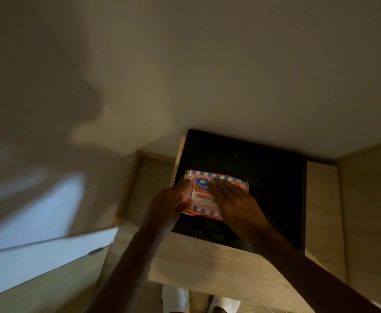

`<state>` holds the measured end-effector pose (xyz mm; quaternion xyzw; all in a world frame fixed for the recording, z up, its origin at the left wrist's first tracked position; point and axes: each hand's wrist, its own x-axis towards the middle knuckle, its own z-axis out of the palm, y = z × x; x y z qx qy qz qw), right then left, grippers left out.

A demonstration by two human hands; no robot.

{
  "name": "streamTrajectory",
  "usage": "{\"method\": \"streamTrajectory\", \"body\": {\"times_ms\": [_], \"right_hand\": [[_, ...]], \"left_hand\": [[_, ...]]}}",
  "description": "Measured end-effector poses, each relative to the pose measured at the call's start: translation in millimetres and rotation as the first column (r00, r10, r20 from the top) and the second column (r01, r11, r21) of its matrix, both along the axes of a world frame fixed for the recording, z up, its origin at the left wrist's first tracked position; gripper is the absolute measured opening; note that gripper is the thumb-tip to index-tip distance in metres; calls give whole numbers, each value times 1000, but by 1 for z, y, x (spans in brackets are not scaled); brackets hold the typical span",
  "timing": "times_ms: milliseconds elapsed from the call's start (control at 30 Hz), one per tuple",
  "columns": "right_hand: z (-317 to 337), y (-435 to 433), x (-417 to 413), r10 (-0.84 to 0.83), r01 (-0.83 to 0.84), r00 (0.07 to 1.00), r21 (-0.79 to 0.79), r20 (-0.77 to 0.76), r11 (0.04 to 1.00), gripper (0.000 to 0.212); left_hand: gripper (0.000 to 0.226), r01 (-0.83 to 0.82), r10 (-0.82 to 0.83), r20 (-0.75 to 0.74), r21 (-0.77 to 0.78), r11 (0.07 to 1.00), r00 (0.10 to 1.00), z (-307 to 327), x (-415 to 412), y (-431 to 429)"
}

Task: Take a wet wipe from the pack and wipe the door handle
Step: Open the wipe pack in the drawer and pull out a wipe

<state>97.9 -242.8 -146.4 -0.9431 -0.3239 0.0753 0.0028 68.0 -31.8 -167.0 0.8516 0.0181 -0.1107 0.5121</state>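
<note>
A pink wet wipe pack [204,201] with a blue checked border and a white lid lies on the black top of a wooden cabinet [264,177]. My left hand [168,203] grips the pack's left end, thumb on top. Over the pack's right half lies my right hand [234,202], flat, its fingertips near the blue label. The lid looks closed, and no wipe shows. A small metal handle [95,251] sits on the edge of a white door [38,263] at the lower left.
A plain pale wall [230,64] fills the upper view, with a large shadow on its left side. Light wooden panels [322,211] flank the black surface. Below the cabinet front, white slippers [178,299] show on the floor.
</note>
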Motion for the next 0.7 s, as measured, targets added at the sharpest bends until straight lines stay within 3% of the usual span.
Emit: {"method": "streamTrajectory", "body": {"times_ms": [67, 133, 167, 300, 367, 433, 500, 633, 700], "right_hand": [[14, 5, 9, -61, 65, 996, 59, -67, 996, 78], [26, 8, 22, -171, 202, 972, 199, -164, 959, 46], [28, 10, 31, -247, 294, 950, 286, -189, 912, 33], [19, 11, 60, -537, 594, 798, 512, -274, 620, 15], [17, 9, 64, -605, 665, 723, 574, -334, 478, 11], [18, 6, 60, -634, 673, 695, 618, -340, 406, 9], [16, 5, 52, -578, 642, 737, 630, -351, 436, 7], [9, 0, 30, -468, 576, 818, 474, -336, 666, 13], [10, -2, 23, -437, 558, 828, 434, -351, 707, 14]], "left_hand": [[43, -2, 1, 31, 46, 999, 1000, 3, 1, -1], [48, 18, -21, 28, 76, 997, 999, 6, 1, -2], [50, 25, -27, 24, 92, 995, 999, 7, 2, -2], [57, 27, -27, -3, 186, 982, 1000, 6, 3, -1], [63, 33, -24, -57, 155, 987, 998, 3, 4, 1], [65, 20, -15, -81, 69, 997, 997, 3, 5, 1], [63, 2, 2, -85, 49, 999, 996, 4, 7, 0], [62, -14, 21, -47, 143, 990, 999, -2, 11, -2], [62, -10, 19, -57, 155, 988, 998, -5, 12, -3]]}}
